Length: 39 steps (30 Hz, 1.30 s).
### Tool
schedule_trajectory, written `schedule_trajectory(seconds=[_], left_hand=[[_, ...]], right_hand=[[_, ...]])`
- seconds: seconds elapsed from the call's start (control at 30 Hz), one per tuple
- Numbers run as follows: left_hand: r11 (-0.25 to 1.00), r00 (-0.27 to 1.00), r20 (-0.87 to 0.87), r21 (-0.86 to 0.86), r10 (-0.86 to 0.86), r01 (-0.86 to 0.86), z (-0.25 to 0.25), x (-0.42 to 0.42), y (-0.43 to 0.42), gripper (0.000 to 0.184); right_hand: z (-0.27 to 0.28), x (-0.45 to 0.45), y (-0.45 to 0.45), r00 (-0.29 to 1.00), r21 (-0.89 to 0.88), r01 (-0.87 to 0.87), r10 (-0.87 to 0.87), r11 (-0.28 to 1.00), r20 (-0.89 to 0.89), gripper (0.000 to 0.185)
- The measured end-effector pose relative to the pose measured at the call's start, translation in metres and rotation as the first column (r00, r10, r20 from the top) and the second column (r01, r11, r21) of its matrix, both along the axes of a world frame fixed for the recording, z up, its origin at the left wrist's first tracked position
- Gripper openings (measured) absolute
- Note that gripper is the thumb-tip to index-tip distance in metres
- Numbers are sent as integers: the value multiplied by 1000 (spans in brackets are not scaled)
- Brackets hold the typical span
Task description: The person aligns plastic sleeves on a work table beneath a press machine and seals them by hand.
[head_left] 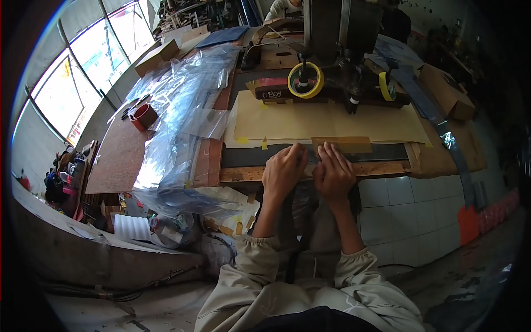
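Note:
Both hands are close together at the front edge of a cream sheet (332, 119) lying under a dark machine (337, 33). My left hand (285, 169) has its fingers drawn together at the sheet's edge; what they hold, if anything, is too small to tell. My right hand (334, 171) presses its fingertips on the left end of a brown translucent strip (351, 145), which lies across the sheet's front edge. Small yellow tape pieces (264, 144) stick to the sheet's edge left of my hands. A yellow tape roll (306, 81) hangs on the machine.
Clear plastic sheets (182, 110) cover the table's left part, beside a reddish-brown tape roll (144, 117). Cardboard boxes (445, 91) stand at the right. A second yellow roll (384, 86) hangs right of the first. Behind the machine, a person's sleeve (282, 9) shows.

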State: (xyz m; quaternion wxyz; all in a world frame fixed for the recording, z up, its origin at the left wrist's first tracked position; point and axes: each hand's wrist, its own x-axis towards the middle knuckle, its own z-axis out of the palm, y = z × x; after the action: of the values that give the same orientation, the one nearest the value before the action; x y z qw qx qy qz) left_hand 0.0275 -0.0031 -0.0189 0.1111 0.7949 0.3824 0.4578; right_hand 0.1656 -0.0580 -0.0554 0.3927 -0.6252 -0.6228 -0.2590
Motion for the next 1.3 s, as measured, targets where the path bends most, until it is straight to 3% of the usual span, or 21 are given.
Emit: schedule_trajectory(seconds=[0.5,0.6,0.9,1.0,1.2,1.3], left_hand=[[1000,1000,-4,-6,9,-9,1,0,0,14],[999,997,-72,-42,6,-9,7,-1,-4,16],[1000,1000,-6,-8,0,0,1,-1,0,14],[998,998,-56,-59,-6,3,9,-2,-5,16],[997,1000,6,-73,-7,8,6,-2,-3,13],[984,999,14,-171,-52,54,8,-4,-2,16]], right_hand=[[2,-1,0,1000,3,3,-3,1000,5,37],[2,0,0,1000,3,4,-4,1000,7,37],[2,-1,-1,1000,-5,-2,2,1000,7,38],[4,-1,-1,1000,-8,1,-1,1000,6,38],[6,-2,-4,1000,-49,4,-4,999,-4,39],[7,-1,-3,1000,-64,1,-1,998,3,39]])
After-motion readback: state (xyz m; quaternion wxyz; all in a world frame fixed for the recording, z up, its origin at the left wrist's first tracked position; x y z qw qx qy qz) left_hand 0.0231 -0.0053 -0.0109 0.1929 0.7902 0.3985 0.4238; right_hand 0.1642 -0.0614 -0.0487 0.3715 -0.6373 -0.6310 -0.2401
